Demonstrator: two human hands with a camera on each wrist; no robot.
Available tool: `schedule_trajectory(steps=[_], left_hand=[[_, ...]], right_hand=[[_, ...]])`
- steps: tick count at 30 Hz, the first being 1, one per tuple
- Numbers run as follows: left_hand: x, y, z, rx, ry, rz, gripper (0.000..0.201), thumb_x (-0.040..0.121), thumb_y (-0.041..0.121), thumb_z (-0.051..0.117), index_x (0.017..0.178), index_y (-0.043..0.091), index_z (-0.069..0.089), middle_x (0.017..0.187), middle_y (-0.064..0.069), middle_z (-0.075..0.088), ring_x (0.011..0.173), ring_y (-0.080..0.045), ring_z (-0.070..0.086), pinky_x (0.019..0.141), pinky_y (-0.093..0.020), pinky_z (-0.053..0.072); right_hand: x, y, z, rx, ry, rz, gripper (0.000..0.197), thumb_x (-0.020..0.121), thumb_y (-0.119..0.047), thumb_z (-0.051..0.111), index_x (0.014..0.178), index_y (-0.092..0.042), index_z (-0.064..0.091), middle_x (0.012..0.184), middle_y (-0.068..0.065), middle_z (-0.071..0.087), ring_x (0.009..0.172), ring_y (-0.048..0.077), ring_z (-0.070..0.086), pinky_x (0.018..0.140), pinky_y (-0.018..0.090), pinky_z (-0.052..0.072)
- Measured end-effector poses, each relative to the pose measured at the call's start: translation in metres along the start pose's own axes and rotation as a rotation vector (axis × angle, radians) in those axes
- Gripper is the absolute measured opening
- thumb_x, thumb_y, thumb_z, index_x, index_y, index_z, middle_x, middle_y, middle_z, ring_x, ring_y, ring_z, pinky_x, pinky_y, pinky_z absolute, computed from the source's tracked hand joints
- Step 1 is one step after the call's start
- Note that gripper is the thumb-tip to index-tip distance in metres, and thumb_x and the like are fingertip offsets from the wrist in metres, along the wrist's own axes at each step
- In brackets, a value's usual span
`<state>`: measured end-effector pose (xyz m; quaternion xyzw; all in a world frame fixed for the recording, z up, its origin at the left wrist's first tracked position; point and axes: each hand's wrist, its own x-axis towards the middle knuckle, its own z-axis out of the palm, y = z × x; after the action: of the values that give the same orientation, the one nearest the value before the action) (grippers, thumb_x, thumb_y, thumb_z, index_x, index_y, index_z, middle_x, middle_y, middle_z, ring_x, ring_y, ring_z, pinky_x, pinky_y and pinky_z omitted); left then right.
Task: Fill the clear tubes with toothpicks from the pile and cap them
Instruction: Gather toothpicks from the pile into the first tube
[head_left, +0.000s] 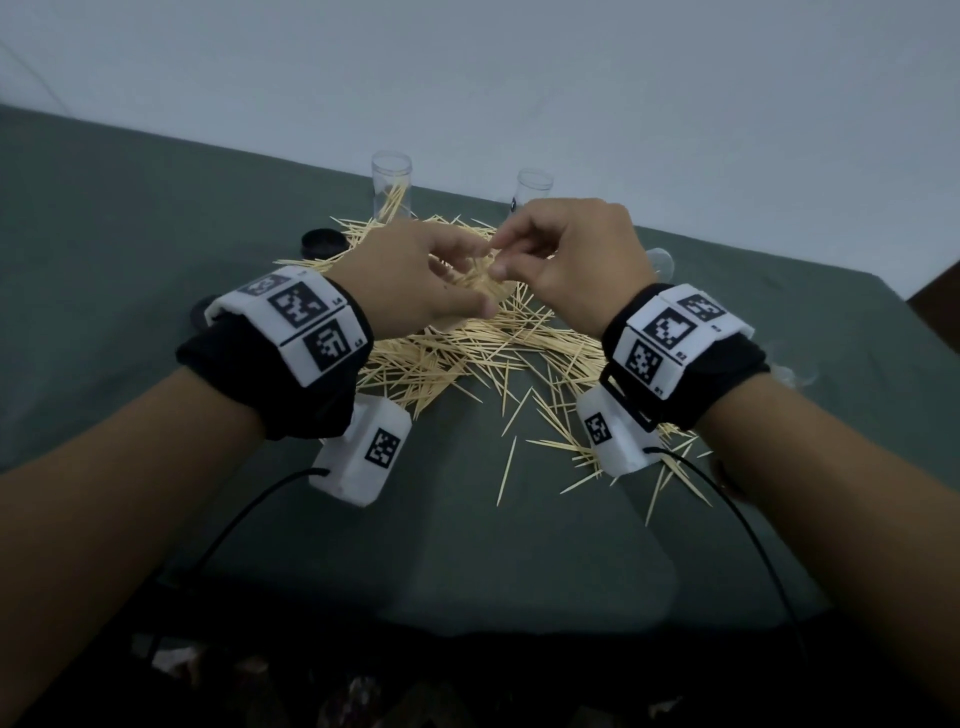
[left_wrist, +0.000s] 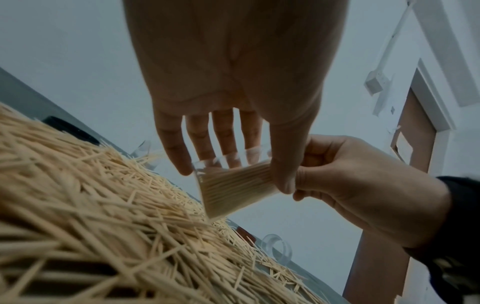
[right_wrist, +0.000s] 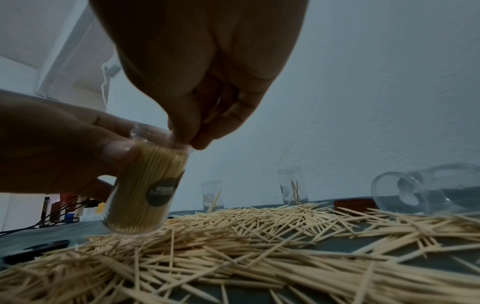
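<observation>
My left hand (head_left: 457, 280) grips a clear tube (right_wrist: 145, 189) packed with toothpicks, its thumb (right_wrist: 116, 150) pressed on the side. The tube is tilted, its base just above the toothpick pile (head_left: 467, 353). In the left wrist view the left hand's fingers (left_wrist: 202, 139) wrap behind the tube (left_wrist: 233, 185). My right hand (right_wrist: 193, 142) has its fingertips pinched together at the tube's open mouth, apparently on a few toothpicks. In the head view the hands hide most of the tube (head_left: 498, 296).
Two upright clear tubes (head_left: 390, 187) (head_left: 534, 189) with a few toothpicks stand at the back. Another clear tube (right_wrist: 428, 189) lies on its side at the right. Black caps (head_left: 323, 243) (head_left: 200, 312) lie left of the pile, a reddish cap (right_wrist: 354, 203) behind it. A green cloth (head_left: 130, 234) covers the table.
</observation>
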<state>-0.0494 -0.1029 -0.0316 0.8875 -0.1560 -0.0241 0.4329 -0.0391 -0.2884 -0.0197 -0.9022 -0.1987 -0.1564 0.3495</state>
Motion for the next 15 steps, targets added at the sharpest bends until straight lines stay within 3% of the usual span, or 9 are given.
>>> schedule_trajectory(steps=[2, 4, 8, 11, 15], left_hand=[[0.000, 0.000, 0.002, 0.007, -0.007, 0.013, 0.057, 0.071, 0.043, 0.082, 0.124, 0.034, 0.064, 0.107, 0.012, 0.066, 0.097, -0.003, 0.063, 0.082, -0.028, 0.055], [0.000, 0.000, 0.003, 0.004, -0.008, 0.025, 0.057, 0.072, 0.044, 0.081, 0.125, 0.035, 0.063, 0.110, 0.011, 0.066, 0.098, -0.003, 0.063, 0.083, -0.027, 0.052], [0.002, 0.000, 0.005, 0.014, -0.021, 0.022, 0.065, 0.072, 0.047, 0.080, 0.131, 0.033, 0.059, 0.114, 0.012, 0.064, 0.101, -0.002, 0.061, 0.075, -0.021, 0.050], [0.002, -0.001, 0.004, 0.025, -0.031, 0.025, 0.066, 0.073, 0.047, 0.079, 0.133, 0.032, 0.057, 0.114, 0.013, 0.063, 0.102, -0.002, 0.060, 0.071, -0.018, 0.046], [0.002, 0.001, 0.006, 0.053, -0.036, 0.034, 0.065, 0.073, 0.048, 0.078, 0.133, 0.032, 0.057, 0.113, 0.013, 0.063, 0.102, -0.004, 0.061, 0.076, -0.018, 0.045]], right_hand=[[-0.002, -0.001, 0.000, 0.025, 0.067, -0.016, 0.017, 0.073, -0.019, 0.083, 0.080, -0.020, 0.068, 0.072, -0.006, 0.069, 0.067, 0.005, 0.063, 0.064, 0.016, 0.052], [-0.003, -0.002, -0.002, 0.010, 0.090, -0.004, 0.012, 0.080, -0.024, 0.078, 0.083, -0.019, 0.067, 0.072, -0.007, 0.069, 0.068, 0.004, 0.064, 0.065, 0.019, 0.053], [-0.007, 0.001, -0.015, 0.019, 0.042, 0.016, 0.011, 0.089, -0.026, 0.067, 0.099, -0.024, 0.070, 0.082, -0.012, 0.071, 0.077, -0.001, 0.066, 0.078, 0.024, 0.055], [-0.011, 0.011, -0.030, -0.163, -0.155, 0.091, 0.024, 0.086, -0.035, 0.070, 0.110, -0.033, 0.067, 0.101, -0.016, 0.068, 0.089, -0.001, 0.063, 0.088, 0.028, 0.052], [-0.025, 0.025, -0.051, -0.533, -0.567, 0.330, 0.073, 0.071, -0.047, 0.080, 0.136, -0.043, 0.047, 0.137, -0.010, 0.052, 0.121, 0.014, 0.052, 0.105, 0.040, 0.041]])
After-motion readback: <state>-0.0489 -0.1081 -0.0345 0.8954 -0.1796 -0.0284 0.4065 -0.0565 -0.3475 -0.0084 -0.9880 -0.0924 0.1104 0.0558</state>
